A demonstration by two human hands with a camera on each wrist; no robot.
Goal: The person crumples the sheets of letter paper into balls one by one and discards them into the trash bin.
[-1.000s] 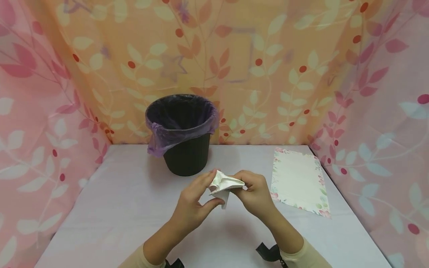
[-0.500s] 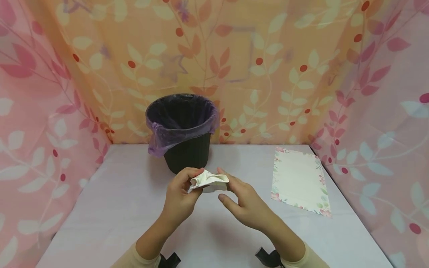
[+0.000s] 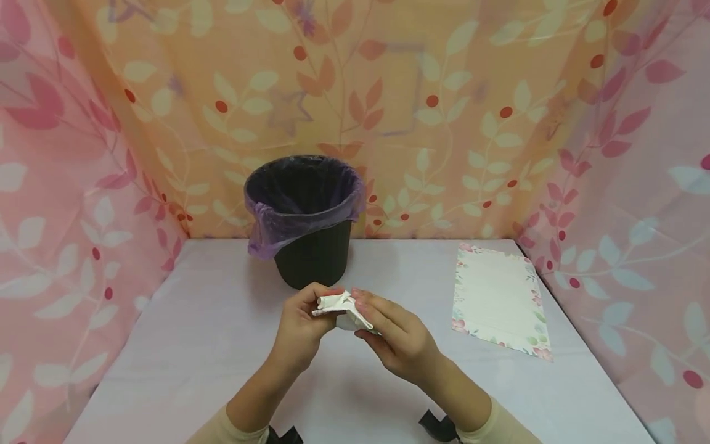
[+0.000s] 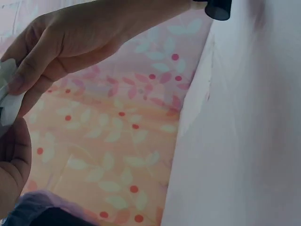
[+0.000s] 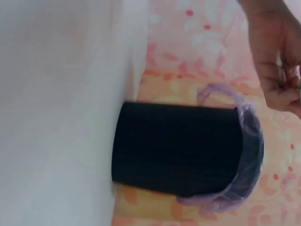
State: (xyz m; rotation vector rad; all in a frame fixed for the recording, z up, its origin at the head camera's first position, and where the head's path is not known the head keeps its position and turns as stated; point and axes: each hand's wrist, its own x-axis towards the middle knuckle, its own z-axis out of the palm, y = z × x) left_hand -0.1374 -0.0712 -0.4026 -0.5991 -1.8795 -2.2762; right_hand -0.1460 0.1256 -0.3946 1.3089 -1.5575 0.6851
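Observation:
A crumpled, folded piece of white paper (image 3: 335, 302) is held in front of the bin, above the table. My left hand (image 3: 299, 324) grips its left end, fingers on the far side. My right hand (image 3: 402, 339) pinches the right end, its fingers over the top and thumb below. In the left wrist view, the right hand (image 4: 51, 47) has its thumb on the white paper (image 4: 10, 106), while part of the left hand (image 4: 14, 165) shows at the lower left edge. The left hand (image 5: 280, 61) also appears in the right wrist view, where the paper is mostly out of frame.
Behind the hands stands a black bin (image 3: 313, 256) lined with a purple bag (image 3: 277, 231). A flat sheet with a floral border (image 3: 499, 302) lies at the right of the white-covered table (image 3: 161, 345). Patterned curtains (image 3: 444, 135) enclose the back and sides.
The paper and left hand have shifted left over the last second. The right hand let its thumb come away half a second ago and now pinches the paper again, which is bent more.

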